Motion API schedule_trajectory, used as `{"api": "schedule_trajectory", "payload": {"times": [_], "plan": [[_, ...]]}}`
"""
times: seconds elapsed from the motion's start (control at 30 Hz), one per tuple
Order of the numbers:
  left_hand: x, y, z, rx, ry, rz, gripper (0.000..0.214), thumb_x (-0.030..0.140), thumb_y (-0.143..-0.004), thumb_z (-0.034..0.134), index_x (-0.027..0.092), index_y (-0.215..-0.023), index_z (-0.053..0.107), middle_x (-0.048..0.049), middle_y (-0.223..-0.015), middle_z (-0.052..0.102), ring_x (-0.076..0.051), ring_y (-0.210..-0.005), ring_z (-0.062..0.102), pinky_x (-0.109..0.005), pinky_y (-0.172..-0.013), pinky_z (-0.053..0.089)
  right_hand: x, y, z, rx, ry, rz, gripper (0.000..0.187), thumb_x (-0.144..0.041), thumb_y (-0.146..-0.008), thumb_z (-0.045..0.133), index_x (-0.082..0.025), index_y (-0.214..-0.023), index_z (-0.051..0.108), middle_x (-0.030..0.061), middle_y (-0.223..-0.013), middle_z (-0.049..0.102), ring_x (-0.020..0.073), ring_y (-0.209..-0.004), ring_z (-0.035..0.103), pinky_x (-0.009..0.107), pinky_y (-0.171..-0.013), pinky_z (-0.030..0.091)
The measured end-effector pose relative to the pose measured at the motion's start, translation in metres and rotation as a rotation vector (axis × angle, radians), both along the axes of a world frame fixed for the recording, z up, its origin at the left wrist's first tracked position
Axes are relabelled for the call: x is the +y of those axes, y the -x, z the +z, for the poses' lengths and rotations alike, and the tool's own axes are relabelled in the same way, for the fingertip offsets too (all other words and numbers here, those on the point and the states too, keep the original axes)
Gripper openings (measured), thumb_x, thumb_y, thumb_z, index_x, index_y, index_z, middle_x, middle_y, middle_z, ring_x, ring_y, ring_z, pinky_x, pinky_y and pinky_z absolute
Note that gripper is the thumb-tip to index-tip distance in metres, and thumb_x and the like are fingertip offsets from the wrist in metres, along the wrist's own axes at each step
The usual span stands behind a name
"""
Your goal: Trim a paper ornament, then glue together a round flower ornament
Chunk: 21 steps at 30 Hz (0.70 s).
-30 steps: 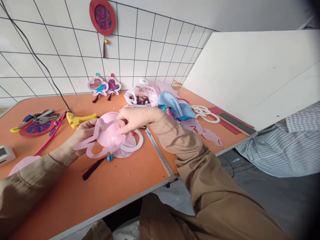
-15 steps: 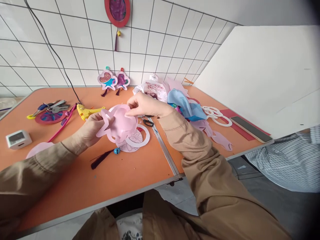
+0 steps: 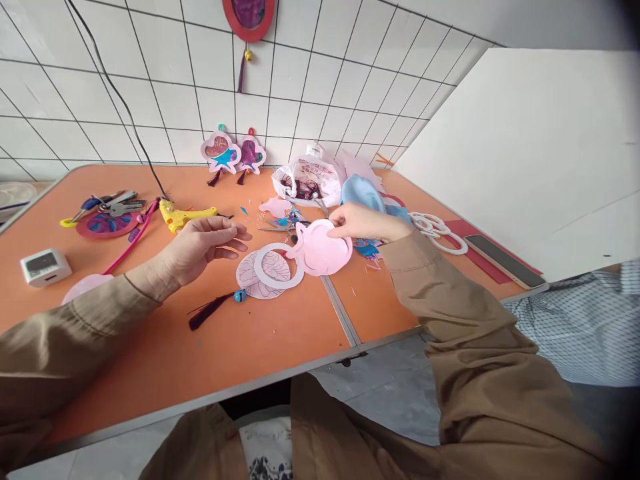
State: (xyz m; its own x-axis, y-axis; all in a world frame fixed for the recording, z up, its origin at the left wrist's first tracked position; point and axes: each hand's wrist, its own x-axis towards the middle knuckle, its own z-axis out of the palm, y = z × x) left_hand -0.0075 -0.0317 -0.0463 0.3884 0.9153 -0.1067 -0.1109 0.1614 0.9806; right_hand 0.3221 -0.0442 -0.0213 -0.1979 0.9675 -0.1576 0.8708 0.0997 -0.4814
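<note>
My right hand (image 3: 361,223) pinches the upper edge of a pink foam cutout (image 3: 320,251) and holds it low over the orange table (image 3: 260,347), right of centre. My left hand (image 3: 203,243) hovers above the table with nothing in it, fingers loosely curled and apart. Between the hands lies a white ring (image 3: 278,265) on a round flower-printed sheet (image 3: 253,280). A dark purple tassel with a blue bell (image 3: 215,308) lies just in front of my left hand.
A yellow glue gun (image 3: 183,216), keys (image 3: 107,205), a pink-framed disc (image 3: 103,225) and a small white device (image 3: 44,266) sit at the left. Scissors (image 3: 277,224), a plastic bag (image 3: 307,180), blue and pink scraps, white rings (image 3: 433,230) and a phone (image 3: 500,251) crowd the right. Another person's checked sleeve (image 3: 580,327) is at far right.
My left hand has let go of the pink cutout. My right hand has carried it to the right and lowered it toward the table. The ring and flower sheet are now uncovered.
</note>
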Motion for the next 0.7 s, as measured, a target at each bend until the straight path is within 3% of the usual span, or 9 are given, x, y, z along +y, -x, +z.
{"api": "schedule_trajectory", "payload": {"times": [0.17, 0.33, 0.53, 0.7], "plan": [[0.000, 0.000, 0.003, 0.051, 0.027, -0.005, 0.026, 0.025, -0.057, 0.088, 0.011, -0.074, 0.076, -0.0109, -0.084, 0.077, -0.017, -0.065, 0.071, -0.022, -0.054, 0.057, -0.010, -0.026, -0.013, -0.106, 0.024, -0.036, 0.034, -0.027, -0.072, 0.061, -0.022, -0.056, 0.031, -0.0072, -0.056, 0.026, 0.0081, -0.053, 0.024, 0.027, -0.051, 0.018], [-0.001, 0.000, 0.004, 0.078, 0.049, -0.016, 0.023, 0.022, -0.059, 0.087, 0.011, -0.075, 0.075, -0.0105, -0.084, 0.076, -0.015, -0.062, 0.071, -0.020, -0.054, 0.057, -0.017, -0.039, -0.016, -0.214, 0.047, -0.092, 0.035, -0.023, -0.071, 0.065, -0.021, -0.054, 0.034, -0.0063, -0.054, 0.030, 0.0097, -0.055, 0.029, 0.029, -0.055, 0.021], [0.002, 0.002, 0.003, 0.070, 0.048, -0.037, 0.015, 0.020, -0.070, 0.080, 0.011, -0.076, 0.071, -0.0107, -0.084, 0.076, -0.016, -0.063, 0.071, -0.021, -0.054, 0.056, -0.034, -0.038, -0.003, -0.265, -0.047, -0.176, 0.039, -0.028, -0.078, 0.064, -0.020, -0.056, 0.033, -0.0044, -0.059, 0.034, 0.0111, -0.059, 0.031, 0.029, -0.057, 0.022], [0.003, 0.004, 0.007, 0.049, 0.063, -0.055, 0.016, 0.021, -0.084, 0.061, 0.014, -0.070, 0.059, -0.0100, -0.073, 0.074, -0.019, -0.058, 0.069, -0.025, -0.049, 0.053, -0.040, -0.031, 0.008, -0.239, -0.058, -0.181, 0.039, -0.035, -0.084, 0.061, -0.020, -0.059, 0.035, -0.0044, -0.059, 0.034, 0.0104, -0.058, 0.031, 0.028, -0.056, 0.022]]}}
